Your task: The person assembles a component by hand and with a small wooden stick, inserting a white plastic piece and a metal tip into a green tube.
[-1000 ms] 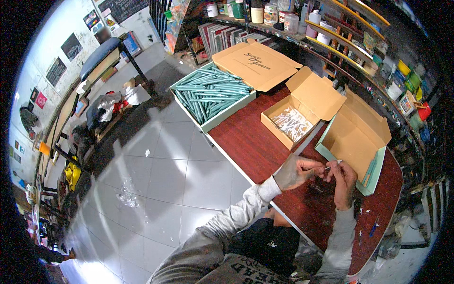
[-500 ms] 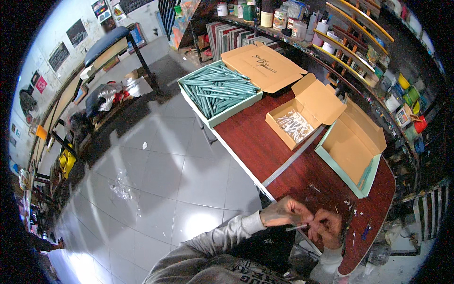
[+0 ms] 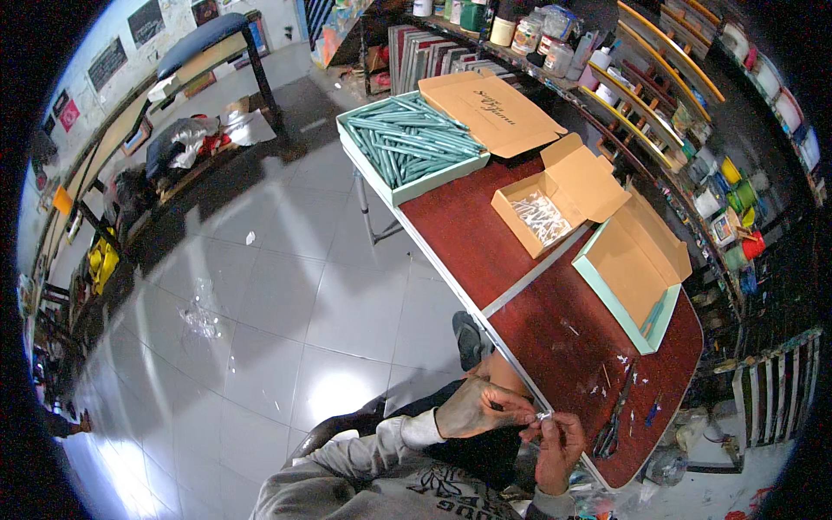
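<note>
Over the table's near edge, my left hand (image 3: 481, 409) and my right hand (image 3: 559, 446) meet fingertip to fingertip. Both are closed in a pinch on a small white piece (image 3: 544, 416), too small to make out fully. To the right of my right hand, dark-handled scissors (image 3: 609, 431) lie on the table. Farther off stands a small open cardboard box (image 3: 511, 221) with many white pieces (image 3: 542, 217) in it. A pale green box (image 3: 598, 276) to its right holds a few green pen-like sticks (image 3: 654, 314).
At the far end of the dark red table (image 3: 468, 227), a larger open box (image 3: 416, 189) is heaped with green pen-like sticks (image 3: 403, 139). White scraps (image 3: 624, 359) and a blue slim tool (image 3: 653, 409) lie near the scissors. Shelves with jars (image 3: 527, 36) line the back.
Both hands have shifted left and slightly down in the picture, uncovering the scissors. The white stick that stuck out between them no longer shows that way; the whole view has shifted slightly.
</note>
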### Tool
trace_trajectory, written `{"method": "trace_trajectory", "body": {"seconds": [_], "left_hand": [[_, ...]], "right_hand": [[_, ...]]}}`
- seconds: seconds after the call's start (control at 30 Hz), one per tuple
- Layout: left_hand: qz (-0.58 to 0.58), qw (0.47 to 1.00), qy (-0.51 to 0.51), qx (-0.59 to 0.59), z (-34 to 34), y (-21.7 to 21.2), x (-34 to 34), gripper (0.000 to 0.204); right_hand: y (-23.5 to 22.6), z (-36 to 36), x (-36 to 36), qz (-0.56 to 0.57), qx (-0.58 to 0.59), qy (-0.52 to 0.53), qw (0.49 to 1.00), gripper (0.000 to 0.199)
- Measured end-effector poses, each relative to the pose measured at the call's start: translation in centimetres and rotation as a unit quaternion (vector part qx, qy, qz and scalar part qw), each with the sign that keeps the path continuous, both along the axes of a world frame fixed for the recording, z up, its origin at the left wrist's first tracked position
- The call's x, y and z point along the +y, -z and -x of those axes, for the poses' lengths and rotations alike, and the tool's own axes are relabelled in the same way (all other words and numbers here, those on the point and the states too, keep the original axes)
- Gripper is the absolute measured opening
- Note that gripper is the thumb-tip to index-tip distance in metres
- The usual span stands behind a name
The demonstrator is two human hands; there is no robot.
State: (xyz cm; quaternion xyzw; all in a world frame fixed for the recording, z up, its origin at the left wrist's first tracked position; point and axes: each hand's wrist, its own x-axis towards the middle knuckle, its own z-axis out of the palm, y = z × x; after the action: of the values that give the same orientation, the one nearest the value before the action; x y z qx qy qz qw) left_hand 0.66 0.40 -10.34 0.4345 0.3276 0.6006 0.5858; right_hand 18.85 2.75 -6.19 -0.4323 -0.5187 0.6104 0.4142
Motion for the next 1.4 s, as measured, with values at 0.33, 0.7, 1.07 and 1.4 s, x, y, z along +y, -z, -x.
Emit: {"method": "trace_trajectory", "body": {"seconds": [0.33, 0.7, 1.07, 1.4], "left_hand": [[-0.081, 0.982, -0.031, 0.167, 1.8, -0.1, -1.5, 0.021], [-0.053, 0.993, -0.033, 0.098, 1.3, 3.0, -3.0, 0.035], [-0.061, 0.99, 0.0, 0.13, 1.0, 3.1, -3.3, 0.037], [-0.045, 0.98, -0.063, 0.182, 2.3, -0.3, -2.3, 0.013]], "right_hand": [[1.2, -0.3, -1.7, -0.146, -0.228, -0.023, 0.962, 0.015], [1.1, 0.3, -2.3, 0.079, -0.134, -0.09, 0.984, 0.014], [2.9, -1.7, -2.2, 0.048, -0.102, -0.094, 0.989, 0.015], [-0.4, 1.5, 0.3, -0.001, -0.26, -0.106, 0.96, 0.011]]}}
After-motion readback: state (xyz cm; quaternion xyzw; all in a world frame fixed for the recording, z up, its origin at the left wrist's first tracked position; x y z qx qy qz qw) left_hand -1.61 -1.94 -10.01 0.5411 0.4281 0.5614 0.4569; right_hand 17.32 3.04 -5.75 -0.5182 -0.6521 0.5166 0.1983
